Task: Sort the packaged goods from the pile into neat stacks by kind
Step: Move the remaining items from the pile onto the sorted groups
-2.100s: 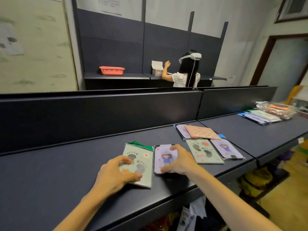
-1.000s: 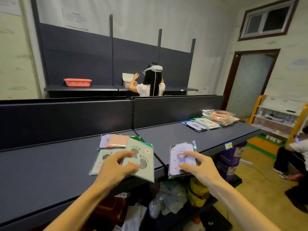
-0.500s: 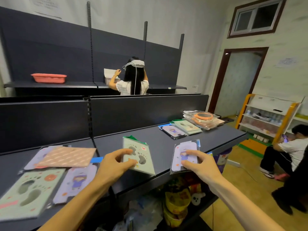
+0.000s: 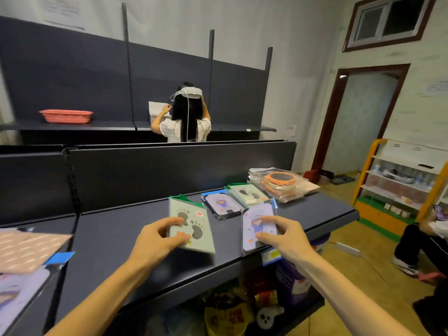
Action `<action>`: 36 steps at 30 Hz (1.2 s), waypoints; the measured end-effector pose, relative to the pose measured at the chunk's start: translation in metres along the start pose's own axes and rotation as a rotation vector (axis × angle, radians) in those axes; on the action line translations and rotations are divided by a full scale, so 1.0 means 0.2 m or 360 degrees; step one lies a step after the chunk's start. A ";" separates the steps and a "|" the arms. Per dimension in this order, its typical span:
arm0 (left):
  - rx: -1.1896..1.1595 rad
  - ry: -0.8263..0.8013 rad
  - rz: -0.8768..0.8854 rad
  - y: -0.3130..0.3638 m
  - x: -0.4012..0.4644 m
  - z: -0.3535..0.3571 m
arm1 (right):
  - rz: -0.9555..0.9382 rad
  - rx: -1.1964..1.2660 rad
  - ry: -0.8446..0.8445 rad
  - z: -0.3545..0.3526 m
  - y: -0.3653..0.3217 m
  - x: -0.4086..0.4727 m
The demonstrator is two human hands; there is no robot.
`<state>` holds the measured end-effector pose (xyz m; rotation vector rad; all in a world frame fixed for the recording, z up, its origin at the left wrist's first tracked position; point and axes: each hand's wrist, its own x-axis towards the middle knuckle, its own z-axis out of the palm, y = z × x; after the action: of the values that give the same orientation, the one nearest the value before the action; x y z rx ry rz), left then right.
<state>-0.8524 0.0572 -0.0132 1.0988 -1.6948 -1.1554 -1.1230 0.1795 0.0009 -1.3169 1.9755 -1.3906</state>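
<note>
My left hand [image 4: 158, 240] grips a green paw-print packet [image 4: 194, 223] above the dark shelf [image 4: 126, 241]. My right hand [image 4: 284, 237] grips a purple cartoon packet [image 4: 257, 221] near the shelf's front edge. Farther back on the shelf lie a purple stack [image 4: 221, 204], a green paw-print stack [image 4: 248, 194] and a pile of clear bags with orange rings [image 4: 282, 181]. At the far left lie the remaining packets: a pink patterned packet [image 4: 26, 247] over a purple one [image 4: 17, 289].
A dark back panel [image 4: 181, 170] rises behind the shelf. A person stands beyond it at another shelf with a red basket [image 4: 66, 115]. Goods fill the lower shelf [image 4: 242, 311]. Another person sits at the right by a yellow rack [image 4: 400, 180].
I lifted both packets off the pile and carried them rightward along the shelf. The view has swung right, and the sorted stacks now lie just beyond my hands.
</note>
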 end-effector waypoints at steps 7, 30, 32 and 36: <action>-0.0046 0.0184 -0.0048 0.12 0.00 0.35 | -0.0142 -0.0114 -0.0159 -0.32 0.13 0.19; 0.0106 0.0192 -0.0067 0.19 0.79 1.05 | -0.0497 -0.0186 -0.0130 -0.66 0.27 1.03; 0.0146 0.0183 -0.0070 0.19 0.86 1.09 | -0.0476 -0.0133 -0.0152 -0.66 0.30 1.09; 0.0315 0.0168 -0.0097 0.20 0.92 1.17 | -0.0461 -0.0091 -0.0177 -0.69 0.34 1.21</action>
<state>-1.1346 -0.0457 -0.0139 1.3177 -1.7304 -0.9637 -1.3737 0.0492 0.0468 -1.7235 1.8181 -1.3580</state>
